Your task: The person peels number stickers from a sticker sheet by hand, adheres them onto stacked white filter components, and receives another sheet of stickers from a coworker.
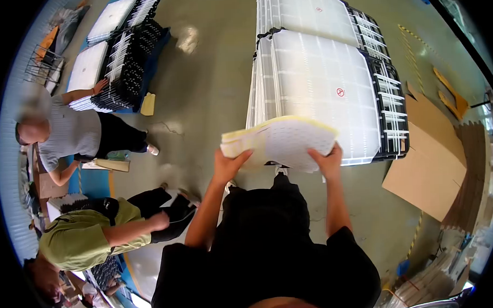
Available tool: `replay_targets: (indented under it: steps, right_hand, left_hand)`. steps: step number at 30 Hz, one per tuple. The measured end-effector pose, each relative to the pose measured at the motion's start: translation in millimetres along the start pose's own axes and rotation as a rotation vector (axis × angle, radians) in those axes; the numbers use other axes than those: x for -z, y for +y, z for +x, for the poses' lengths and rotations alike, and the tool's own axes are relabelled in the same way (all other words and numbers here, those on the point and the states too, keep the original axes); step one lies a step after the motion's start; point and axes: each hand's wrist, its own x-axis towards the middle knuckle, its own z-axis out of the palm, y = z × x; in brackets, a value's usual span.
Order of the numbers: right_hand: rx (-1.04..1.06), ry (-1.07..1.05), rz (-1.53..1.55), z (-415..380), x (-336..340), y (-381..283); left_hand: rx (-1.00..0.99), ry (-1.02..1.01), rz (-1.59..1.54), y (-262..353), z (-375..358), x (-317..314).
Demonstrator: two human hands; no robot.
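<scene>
Between my two hands is a wide sheaf of printed paper sheets [295, 138] with yellowish edges, bowed upward in the middle. My left hand [228, 164] grips its left end, thumb on top. The right end is pinched by my right hand [328, 159]. Just beyond the paper stands a stack of white panels [323, 91] with black frames and a small red round mark on the top one. The sheaf overlaps the near edge of this stack in view; whether it touches cannot be told. The print is too small to read.
A second panel stack [306, 8] adjoins behind. Large cardboard sheets [426, 164] lie at right. At left, a person in grey [74, 124] touches black-and-white stacks [126, 66]; a person in a green shirt [92, 235] is nearer. Yellow-black tape [411, 53] marks the floor.
</scene>
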Motion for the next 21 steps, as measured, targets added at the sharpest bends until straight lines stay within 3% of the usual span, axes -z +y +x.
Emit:
replay_targets:
  steps: [3,4,6,9,10,11,12,13,15,16,18,21]
  right_hand:
    - [-0.013,0.113,0.078,18.1,40.6,-6.3]
    - [0.121,0.072,-0.043,29.7,60.0,2.0]
    - [0.331,-0.007,-0.202,55.9,73.5,10.3]
    - [0.222,-0.094,-0.239,73.0,82.4,29.4]
    - [0.436,-0.096,-0.368,77.8,87.2,35.1]
    - [0.454,-0.09,-0.305,82.6,93.4,55.0]
    - [0.256,-0.049,-0.207,69.6,93.1,39.0]
    - [0.089,0.001,-0.097,68.7,82.3,20.0]
    - [0.134,-0.002,-0.01,74.4,76.5,29.8]
    - [0.177,-0.034,-0.083,77.7,74.6,39.1]
    - [0.232,-0.072,-0.149,81.3,68.8,41.0]
    - [0.081,-0.006,-0.02,73.2,58.8,29.0]
  left_hand:
    - [-0.171,-0.055,0.095,24.3,32.5,-38.9]
    - [-0.288,-0.087,0.101,27.1,38.4,-53.3]
    - [-0.268,-0.028,0.104,15.7,50.2,-79.2]
    - [-0.241,0.01,0.154,-10.6,57.5,-90.5]
    - [-0.471,-0.003,0.267,-7.3,62.3,-93.1]
    - [-0.673,-0.019,0.374,-12.4,55.2,-95.7]
    - [-0.159,-0.026,0.172,-22.2,42.4,-95.0]
    - [-0.145,-0.008,0.164,-12.1,35.7,-101.8]
    - [-0.21,0.119,0.138,27.8,35.2,-108.0]
    - [-0.075,0.14,0.113,14.1,36.0,-105.2]
    - [-0.08,0.137,0.052,-1.7,34.7,-102.0]
    - [-0.082,0.093,-0.035,8.9,27.7,-99.6]
